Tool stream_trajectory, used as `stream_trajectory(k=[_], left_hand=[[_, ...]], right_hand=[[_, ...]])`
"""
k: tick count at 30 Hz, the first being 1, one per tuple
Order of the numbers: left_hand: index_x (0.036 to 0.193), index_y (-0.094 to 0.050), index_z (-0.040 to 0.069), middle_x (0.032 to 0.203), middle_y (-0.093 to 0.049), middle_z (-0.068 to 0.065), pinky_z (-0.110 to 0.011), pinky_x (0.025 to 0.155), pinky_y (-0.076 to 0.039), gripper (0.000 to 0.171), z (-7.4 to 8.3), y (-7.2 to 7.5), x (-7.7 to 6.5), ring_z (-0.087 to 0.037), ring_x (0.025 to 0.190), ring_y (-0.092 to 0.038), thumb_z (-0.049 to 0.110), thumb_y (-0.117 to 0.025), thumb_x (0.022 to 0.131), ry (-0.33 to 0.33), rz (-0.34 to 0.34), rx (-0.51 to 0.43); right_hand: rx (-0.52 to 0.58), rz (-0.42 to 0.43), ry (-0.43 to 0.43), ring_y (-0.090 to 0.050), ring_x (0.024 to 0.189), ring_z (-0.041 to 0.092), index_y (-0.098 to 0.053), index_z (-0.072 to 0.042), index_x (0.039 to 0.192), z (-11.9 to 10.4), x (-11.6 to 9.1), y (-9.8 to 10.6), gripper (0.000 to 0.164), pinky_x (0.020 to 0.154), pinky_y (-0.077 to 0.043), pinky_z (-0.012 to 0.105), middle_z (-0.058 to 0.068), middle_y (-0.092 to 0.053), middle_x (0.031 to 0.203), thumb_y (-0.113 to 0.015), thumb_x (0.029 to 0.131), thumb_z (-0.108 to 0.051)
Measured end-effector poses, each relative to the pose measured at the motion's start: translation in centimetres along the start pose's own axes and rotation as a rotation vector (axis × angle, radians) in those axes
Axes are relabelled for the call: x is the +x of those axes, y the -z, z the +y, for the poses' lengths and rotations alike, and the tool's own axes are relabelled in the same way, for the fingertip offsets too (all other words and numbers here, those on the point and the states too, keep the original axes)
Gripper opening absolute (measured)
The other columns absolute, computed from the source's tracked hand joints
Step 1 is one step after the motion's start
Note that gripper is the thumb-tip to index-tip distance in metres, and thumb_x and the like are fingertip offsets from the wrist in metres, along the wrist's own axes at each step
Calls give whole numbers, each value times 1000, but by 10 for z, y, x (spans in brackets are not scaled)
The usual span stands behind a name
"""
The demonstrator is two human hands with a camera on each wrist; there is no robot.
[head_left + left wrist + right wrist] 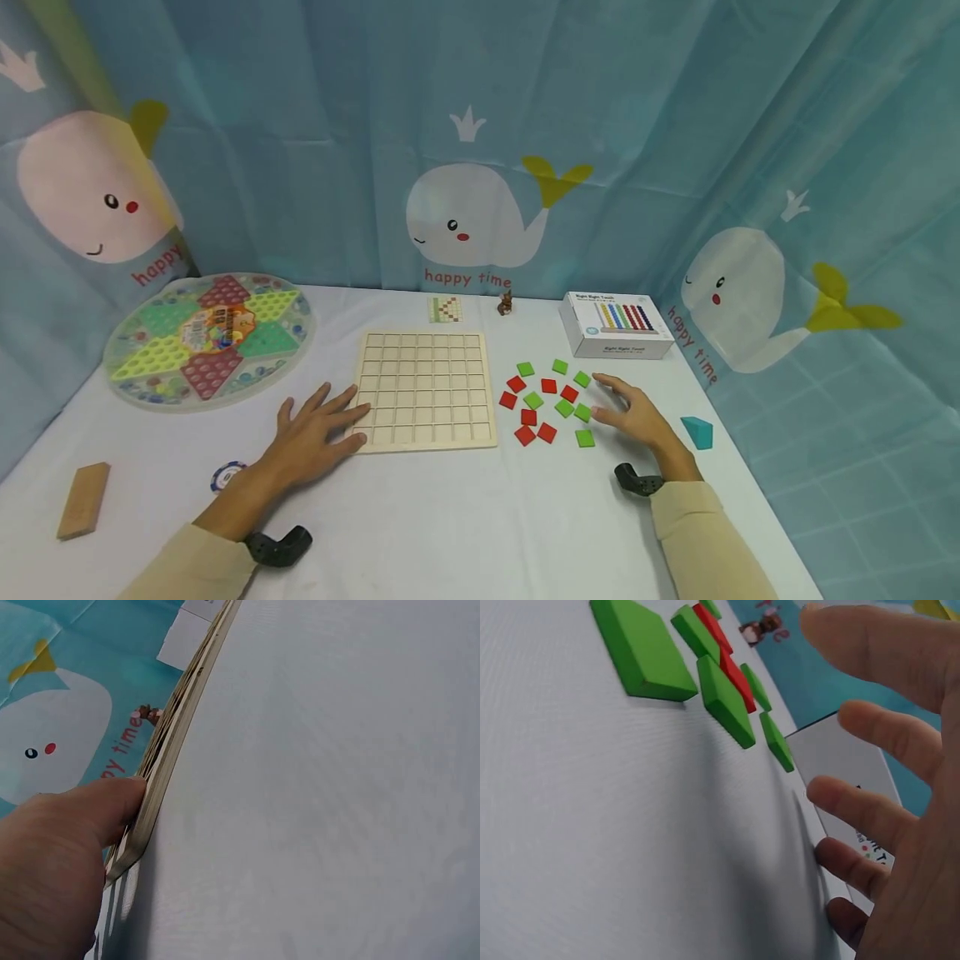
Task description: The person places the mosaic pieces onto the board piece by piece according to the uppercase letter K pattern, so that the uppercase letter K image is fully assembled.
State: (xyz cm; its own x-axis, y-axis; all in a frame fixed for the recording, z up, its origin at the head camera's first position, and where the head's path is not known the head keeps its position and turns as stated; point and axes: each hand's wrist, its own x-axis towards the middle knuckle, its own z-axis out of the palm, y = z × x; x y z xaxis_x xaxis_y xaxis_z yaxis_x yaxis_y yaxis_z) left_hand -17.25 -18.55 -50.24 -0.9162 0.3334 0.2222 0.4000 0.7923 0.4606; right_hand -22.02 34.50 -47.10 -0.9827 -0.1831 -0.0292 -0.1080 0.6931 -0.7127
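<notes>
A pale wooden grid board (423,392) lies flat in the middle of the white table. My left hand (315,433) rests at its left edge with fingers spread. In the left wrist view, the thumb (105,802) touches the edge of the board. To the right of the board lie several scattered red tiles (528,417) and green tiles (585,438). Beside them my right hand (633,412) is held with its fingers apart and loosely bent. Between those fingers there is nothing, and the right wrist view shows green tiles (645,652) beyond the hand.
Behind the tiles stands a white box (622,329). A patterned card (446,309) and a small brown figurine (506,303) are at the back. On the left are a round star-pattern game board (150,321), a poker chip (227,476) and a wooden block (84,502); a teal wedge (699,432) lies far right.
</notes>
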Motion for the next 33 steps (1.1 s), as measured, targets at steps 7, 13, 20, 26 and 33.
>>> stream_trajectory(k=[7,13,20,26,33], left_hand=[[131,-63,16,148,-42,-9,-73,99,-1,54,-2,-3,1,-44,138,-23,49,-65,88,8,-2,16],[131,-63,17,147,-42,-9,-73,100,-1,54,-3,-3,1,-43,138,-24,49,-65,88,11,2,13],[131,-63,17,147,-43,-10,-74,99,0,53,-3,-3,1,-43,137,-24,49,-65,88,6,9,-1],[130,-63,17,147,-43,-9,-73,100,-1,53,-3,-3,3,-43,137,-25,49,-66,88,-2,18,2],[130,-63,18,147,-43,-9,-73,100,-1,53,-3,-3,1,-43,137,-25,49,-66,88,16,7,15]], right_hand=[[-82,39,39,-25,135,42,-64,-11,125,3,-1,-6,48,103,-17,69,16,-45,143,-75,81,-28],[-216,51,49,-26,132,41,-71,-16,115,3,-1,-12,40,101,-20,67,13,-43,145,-77,80,-32],[-262,82,70,-27,131,41,-74,-16,109,3,-1,-15,29,99,-21,62,14,-45,143,-77,82,-26],[-268,126,138,-36,123,40,-73,-11,108,6,0,-14,25,97,-23,61,15,-53,134,-75,84,-15],[-224,184,123,-53,99,31,-70,-8,113,-5,-4,-9,27,87,-41,53,5,-65,103,-73,86,-10]])
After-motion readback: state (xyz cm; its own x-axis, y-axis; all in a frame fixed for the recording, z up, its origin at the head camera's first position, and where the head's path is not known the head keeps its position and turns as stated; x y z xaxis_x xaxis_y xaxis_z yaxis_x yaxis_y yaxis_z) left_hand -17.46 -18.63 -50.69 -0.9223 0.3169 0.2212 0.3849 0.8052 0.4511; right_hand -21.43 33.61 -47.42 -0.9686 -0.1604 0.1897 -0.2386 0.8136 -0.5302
